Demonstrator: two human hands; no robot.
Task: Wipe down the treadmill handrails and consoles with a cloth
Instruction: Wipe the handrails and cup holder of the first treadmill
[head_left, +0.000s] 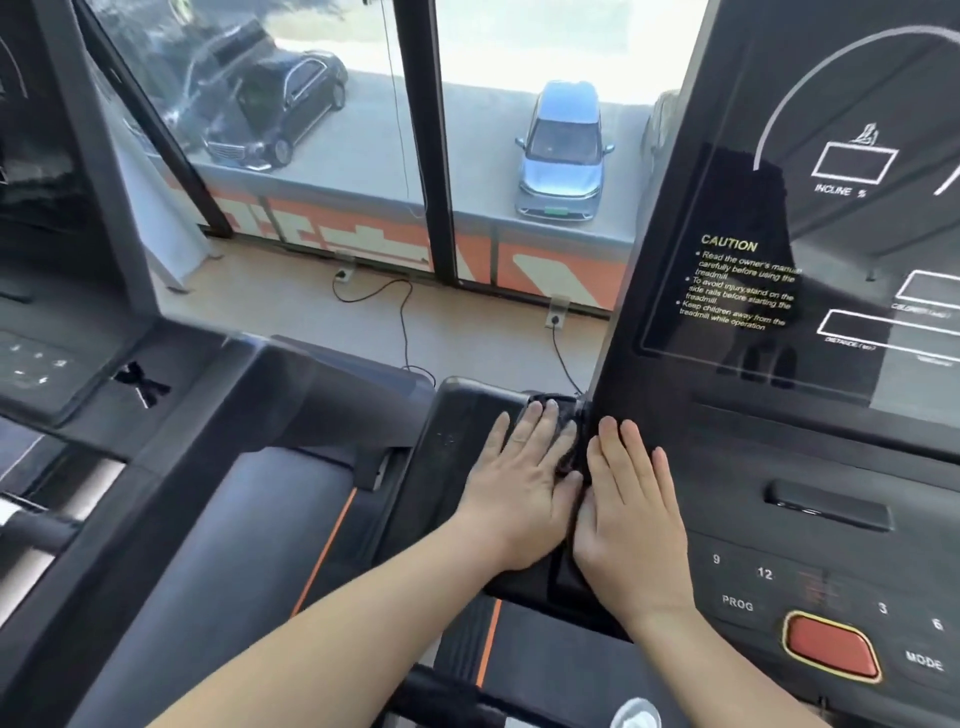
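Observation:
A dark cloth (569, 415) lies on the black left handrail pad (457, 431) of the treadmill, right where it meets the console (779, 467). My left hand (519, 483) presses flat on the cloth with fingers spread, and only the cloth's far edge and a strip between the hands show. My right hand (631, 514) lies flat beside it, palm down on the console's left edge, its thumb side touching the cloth. The console's glossy display panel (769, 218) rises to the upper right with white caution text.
A red stop button (831, 647) and printed keys sit on the console at lower right. A second treadmill (130, 395) stands to the left, its belt (249, 561) below. Power cords (402, 322) run over the floor to the window wall ahead.

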